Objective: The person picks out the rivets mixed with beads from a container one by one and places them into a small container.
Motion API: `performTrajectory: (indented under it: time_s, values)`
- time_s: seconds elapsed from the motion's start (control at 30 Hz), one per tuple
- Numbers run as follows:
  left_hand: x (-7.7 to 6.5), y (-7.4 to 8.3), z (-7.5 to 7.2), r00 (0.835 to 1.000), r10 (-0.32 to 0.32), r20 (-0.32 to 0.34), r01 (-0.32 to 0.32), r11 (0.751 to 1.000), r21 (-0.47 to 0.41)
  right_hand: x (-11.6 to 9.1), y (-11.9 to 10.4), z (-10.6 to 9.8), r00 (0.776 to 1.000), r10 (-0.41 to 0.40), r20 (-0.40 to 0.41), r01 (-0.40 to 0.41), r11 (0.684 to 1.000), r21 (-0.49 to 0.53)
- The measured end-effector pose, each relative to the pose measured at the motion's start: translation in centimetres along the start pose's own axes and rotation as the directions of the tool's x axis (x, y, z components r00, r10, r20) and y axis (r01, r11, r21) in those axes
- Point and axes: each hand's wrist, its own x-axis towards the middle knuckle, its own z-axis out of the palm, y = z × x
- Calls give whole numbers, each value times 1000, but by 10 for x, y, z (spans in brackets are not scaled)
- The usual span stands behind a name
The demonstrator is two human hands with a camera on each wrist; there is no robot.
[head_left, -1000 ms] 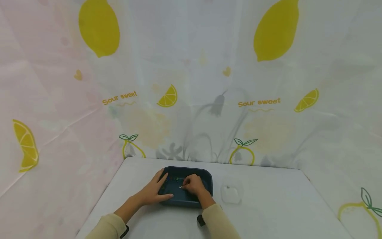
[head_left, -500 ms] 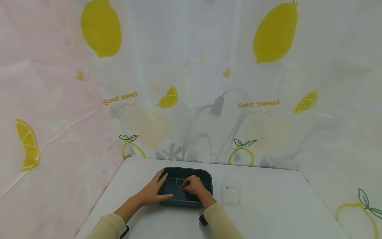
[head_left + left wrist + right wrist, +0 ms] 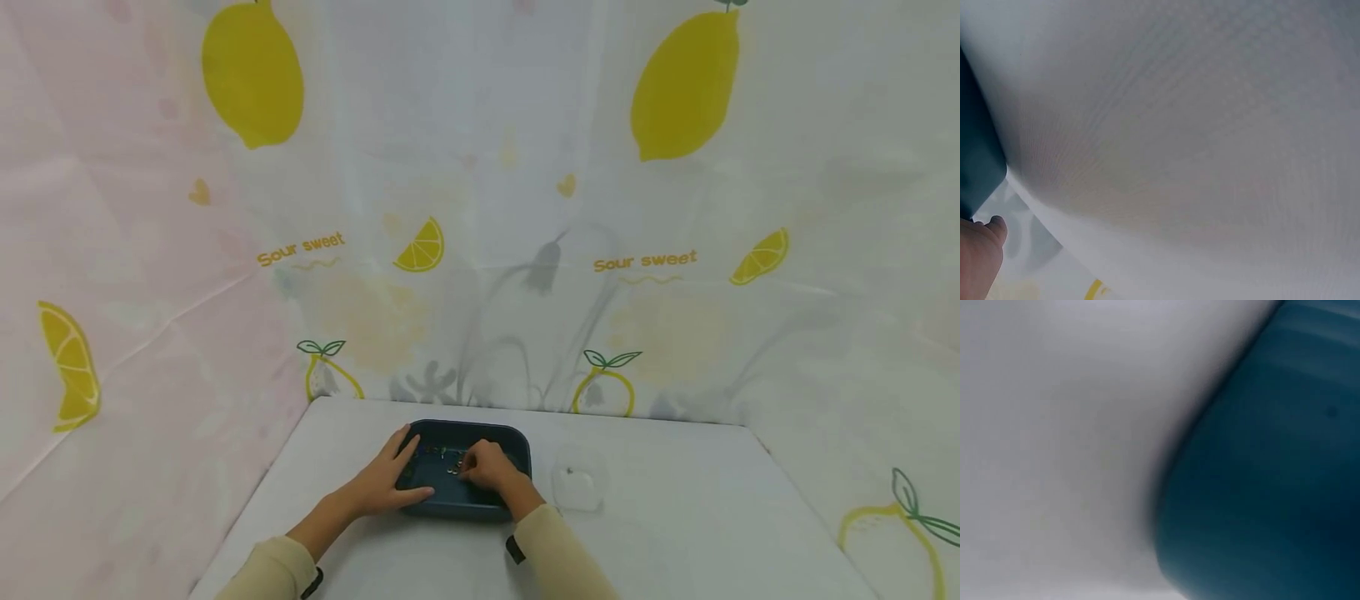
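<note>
The left hand [image 3: 385, 482] spreads wide on the left side of the dark-blue tray [image 3: 457, 512], likely steadying it; inside it, the right hand [image 3: 491, 468] bunches beside tiny pieces [image 3: 452, 471], whether pinching one I can't tell

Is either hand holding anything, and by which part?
The left hand rests on the left end of the blue tray; whether the right hand pinches anything inside it cannot be told.
</note>
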Motion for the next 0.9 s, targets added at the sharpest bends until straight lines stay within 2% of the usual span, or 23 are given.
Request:
performTrajectory:
  time_s: [0.2, 0.4, 0.63, 0.9]
  values:
    - [1, 0, 1, 1000, -10, 2, 10, 1000, 0, -5, 2, -5, 1000, -14, 3, 14, 999, -32]
    - [2, -1, 3, 1000, -5, -13, 5, 1000, -9, -6, 0, -8, 998, -46, 44, 49, 996, -68]
    - [0, 2, 3, 1000, -14, 4, 14, 1000, -13, -10, -2, -9, 999, -18, 35, 19, 999, -44]
    - [0, -1, 0, 1000, 2, -5, -2, 1000, 0, -7, -2, -5, 999, -22, 26, 24, 998, -57]
